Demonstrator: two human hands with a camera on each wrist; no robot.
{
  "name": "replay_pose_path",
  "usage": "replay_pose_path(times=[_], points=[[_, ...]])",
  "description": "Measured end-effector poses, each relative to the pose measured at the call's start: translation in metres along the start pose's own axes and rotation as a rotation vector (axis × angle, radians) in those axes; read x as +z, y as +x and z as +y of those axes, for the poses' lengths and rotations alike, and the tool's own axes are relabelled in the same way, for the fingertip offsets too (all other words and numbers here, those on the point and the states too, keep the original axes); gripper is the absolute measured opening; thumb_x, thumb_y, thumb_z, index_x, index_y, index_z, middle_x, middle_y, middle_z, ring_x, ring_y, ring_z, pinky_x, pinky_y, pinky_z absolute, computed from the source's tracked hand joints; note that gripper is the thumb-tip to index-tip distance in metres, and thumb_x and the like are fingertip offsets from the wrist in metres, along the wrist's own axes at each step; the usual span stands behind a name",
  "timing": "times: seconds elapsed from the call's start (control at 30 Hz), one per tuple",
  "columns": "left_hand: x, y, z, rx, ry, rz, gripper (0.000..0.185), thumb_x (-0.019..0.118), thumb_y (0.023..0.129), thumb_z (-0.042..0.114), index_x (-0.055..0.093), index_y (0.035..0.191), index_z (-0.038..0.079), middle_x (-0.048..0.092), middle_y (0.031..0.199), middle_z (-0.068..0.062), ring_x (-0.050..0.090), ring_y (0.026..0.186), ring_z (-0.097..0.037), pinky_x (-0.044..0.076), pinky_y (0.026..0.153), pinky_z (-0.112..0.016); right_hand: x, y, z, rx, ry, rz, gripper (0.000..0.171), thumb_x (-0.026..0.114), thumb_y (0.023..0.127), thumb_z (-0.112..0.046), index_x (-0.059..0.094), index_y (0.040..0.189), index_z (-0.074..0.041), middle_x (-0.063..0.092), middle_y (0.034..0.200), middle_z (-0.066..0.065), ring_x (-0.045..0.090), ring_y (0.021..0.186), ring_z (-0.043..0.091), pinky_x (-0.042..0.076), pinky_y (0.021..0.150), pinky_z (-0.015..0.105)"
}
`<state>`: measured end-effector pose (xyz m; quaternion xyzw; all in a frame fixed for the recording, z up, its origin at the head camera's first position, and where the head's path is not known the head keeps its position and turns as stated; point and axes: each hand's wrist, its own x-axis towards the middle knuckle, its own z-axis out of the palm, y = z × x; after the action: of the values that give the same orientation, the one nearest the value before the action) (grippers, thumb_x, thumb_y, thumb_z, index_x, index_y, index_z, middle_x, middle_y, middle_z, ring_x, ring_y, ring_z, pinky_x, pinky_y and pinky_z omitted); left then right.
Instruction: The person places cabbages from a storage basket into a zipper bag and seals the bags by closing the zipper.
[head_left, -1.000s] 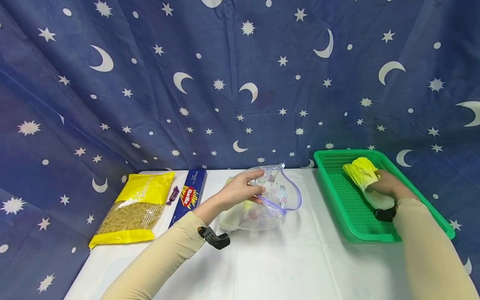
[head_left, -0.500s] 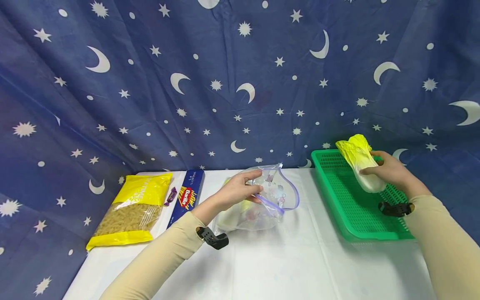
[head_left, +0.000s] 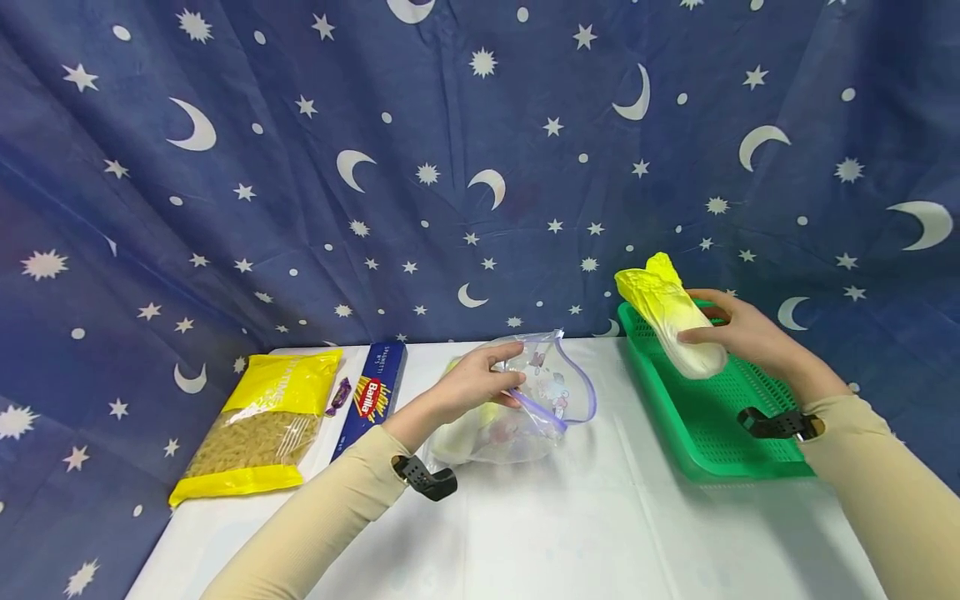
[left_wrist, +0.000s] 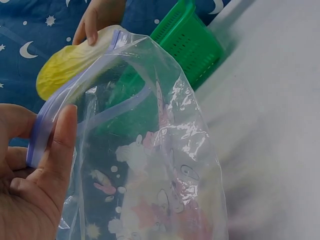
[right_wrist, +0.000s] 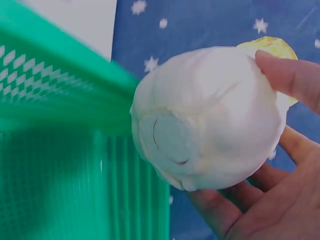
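Observation:
My right hand grips a yellow and white napa cabbage and holds it in the air above the left end of the green basket. The right wrist view shows the cabbage's white stem end between my thumb and fingers. My left hand pinches the purple zip rim of a clear printed bag that lies on the white table with its mouth held wide. The left wrist view shows the bag's rim under my thumb. Something pale and yellowish lies inside the bag.
A yellow pack of pasta and a blue Barilla spaghetti box lie at the table's left, with a small purple sweet between them. The starry blue cloth hangs behind. The white table stretches towards me.
My right hand has lifted the cabbage out of the green basket and carried it up and to the left. My left hand still holds the bag's mouth in place.

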<state>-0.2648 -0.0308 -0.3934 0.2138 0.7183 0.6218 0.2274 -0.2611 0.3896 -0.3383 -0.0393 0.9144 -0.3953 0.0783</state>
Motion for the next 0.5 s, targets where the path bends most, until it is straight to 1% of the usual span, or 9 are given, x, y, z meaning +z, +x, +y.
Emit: replay_pose_path(times=[0.17, 0.23, 0.37, 0.47, 0.5], points=[[0.001, -0.002, 0.002, -0.016, -0.003, 0.012, 0.063, 0.064, 0.099, 0.007, 0.039, 0.156, 0.001, 0.038, 0.159, -0.019, 0.071, 0.080, -0.017, 0.062, 0.078, -0.034, 0.013, -0.002, -0.016, -0.053, 0.052, -0.044, 0.094, 0.073, 0.095, -0.041, 0.017, 0.165, -0.015, 0.039, 0.153, 0.024, 0.052, 0.123, 0.041, 0.055, 0.083, 0.040], [0.001, -0.002, 0.003, -0.017, -0.005, 0.011, 0.063, 0.065, 0.099, 0.007, 0.039, 0.156, 0.000, 0.038, 0.158, -0.020, 0.071, 0.079, -0.017, 0.062, 0.078, -0.034, 0.018, -0.003, -0.021, -0.076, 0.069, -0.054, 0.091, 0.074, 0.095, -0.038, 0.018, 0.165, -0.016, 0.041, 0.152, 0.022, 0.053, 0.123, 0.039, 0.055, 0.084, 0.040], [0.002, -0.002, 0.003, -0.011, -0.001, 0.003, 0.065, 0.064, 0.099, 0.007, 0.037, 0.157, 0.001, 0.037, 0.159, -0.018, 0.070, 0.077, -0.016, 0.061, 0.084, -0.042, 0.027, -0.007, -0.029, -0.118, 0.090, -0.076, 0.088, 0.074, 0.096, -0.033, 0.022, 0.164, -0.016, 0.044, 0.151, 0.020, 0.053, 0.122, 0.037, 0.054, 0.087, 0.039], [0.002, -0.002, 0.002, -0.008, 0.001, 0.004, 0.066, 0.065, 0.099, 0.007, 0.036, 0.158, 0.003, 0.037, 0.159, -0.015, 0.070, 0.075, -0.017, 0.061, 0.085, -0.043, 0.034, -0.010, -0.032, -0.149, 0.126, -0.105, 0.084, 0.074, 0.096, -0.028, 0.025, 0.163, -0.015, 0.044, 0.151, 0.019, 0.053, 0.123, 0.036, 0.054, 0.088, 0.039], [0.002, -0.002, 0.002, -0.006, 0.001, 0.005, 0.067, 0.065, 0.099, 0.007, 0.035, 0.158, 0.003, 0.037, 0.159, -0.015, 0.069, 0.074, -0.017, 0.061, 0.084, -0.041, 0.036, -0.010, -0.033, -0.159, 0.143, -0.119, 0.084, 0.074, 0.096, -0.027, 0.025, 0.163, -0.015, 0.044, 0.151, 0.019, 0.053, 0.124, 0.035, 0.054, 0.089, 0.038]])
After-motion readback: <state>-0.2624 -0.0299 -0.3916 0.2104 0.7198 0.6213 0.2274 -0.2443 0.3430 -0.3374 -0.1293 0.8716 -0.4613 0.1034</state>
